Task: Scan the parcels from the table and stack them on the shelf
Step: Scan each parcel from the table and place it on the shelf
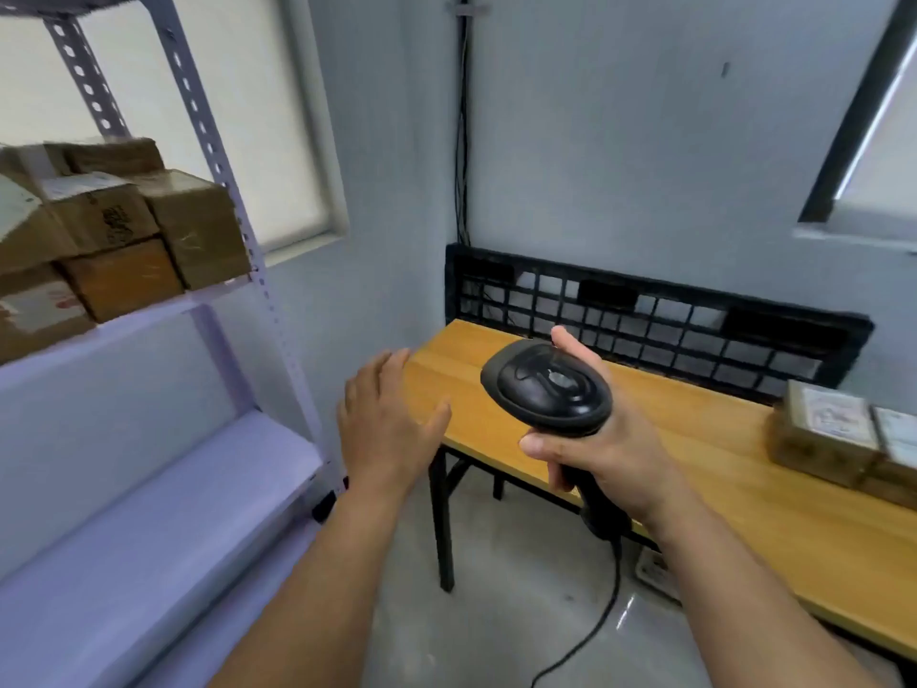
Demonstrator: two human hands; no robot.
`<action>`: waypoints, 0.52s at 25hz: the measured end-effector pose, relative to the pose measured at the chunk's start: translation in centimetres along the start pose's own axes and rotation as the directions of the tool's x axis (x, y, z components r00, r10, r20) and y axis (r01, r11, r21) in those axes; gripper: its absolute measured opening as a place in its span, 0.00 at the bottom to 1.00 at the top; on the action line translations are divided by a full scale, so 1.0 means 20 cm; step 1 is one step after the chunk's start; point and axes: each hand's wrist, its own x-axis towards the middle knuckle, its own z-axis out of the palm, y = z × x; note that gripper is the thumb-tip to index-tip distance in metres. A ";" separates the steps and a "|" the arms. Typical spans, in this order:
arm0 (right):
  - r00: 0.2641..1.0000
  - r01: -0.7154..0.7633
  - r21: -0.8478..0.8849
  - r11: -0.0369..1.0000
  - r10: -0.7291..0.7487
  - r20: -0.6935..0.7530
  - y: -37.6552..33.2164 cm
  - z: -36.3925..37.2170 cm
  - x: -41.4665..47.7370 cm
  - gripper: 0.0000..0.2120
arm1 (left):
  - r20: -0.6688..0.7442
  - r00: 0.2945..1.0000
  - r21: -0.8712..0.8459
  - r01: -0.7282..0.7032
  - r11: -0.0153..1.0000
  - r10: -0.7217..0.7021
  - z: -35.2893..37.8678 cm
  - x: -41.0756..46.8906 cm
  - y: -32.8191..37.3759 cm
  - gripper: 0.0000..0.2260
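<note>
Table parcels (pixel 843 434) blurred, cropped right

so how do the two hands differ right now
The left hand is empty, with its fingers straight and slightly spread; the right hand grips the handle of the black scanner. The left hand hovers by the left end of the table, partly over the floor, while the right hand is above the tabletop. Both are bare and held out in front of the person.
</note>
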 end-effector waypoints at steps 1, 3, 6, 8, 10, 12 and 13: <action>1.000 -0.006 -0.006 1.000 0.005 -0.030 0.01 -0.10 -0.07 0.51 | 0.031 0.999 -0.013 -0.034 0.999 0.034 0.08 -0.05 0.11 0.30; 0.996 -0.020 -0.007 1.000 0.020 -0.086 0.02 -0.31 -0.20 0.51 | 0.069 0.992 -0.042 -0.104 0.994 0.107 0.23 -0.13 0.33 0.30; 0.986 -0.039 -0.032 0.999 0.034 -0.160 0.07 -0.58 -0.36 0.50 | 0.124 0.978 -0.091 -0.156 0.984 0.166 0.43 -0.24 0.61 0.30; 0.973 -0.052 -0.046 0.998 0.040 -0.227 0.09 -0.76 -0.46 0.50 | 0.169 0.963 -0.120 -0.189 0.974 0.208 0.55 -0.32 0.79 0.31; 0.954 -0.068 -0.048 0.997 0.051 -0.297 0.11 -0.91 -0.56 0.51 | 0.217 0.942 -0.159 -0.225 0.961 0.256 0.65 -0.38 0.95 0.30; 0.933 -0.081 -0.041 0.996 0.061 -0.355 0.13 -1.04 -0.64 0.52 | 0.261 0.920 -0.192 -0.249 0.949 0.294 0.74 -0.43 1.08 0.30; 0.923 -0.085 -0.037 0.996 0.065 -0.378 0.14 -1.09 -0.67 0.52 | 0.279 0.909 -0.206 -0.257 0.944 0.309 0.78 -0.45 1.12 0.30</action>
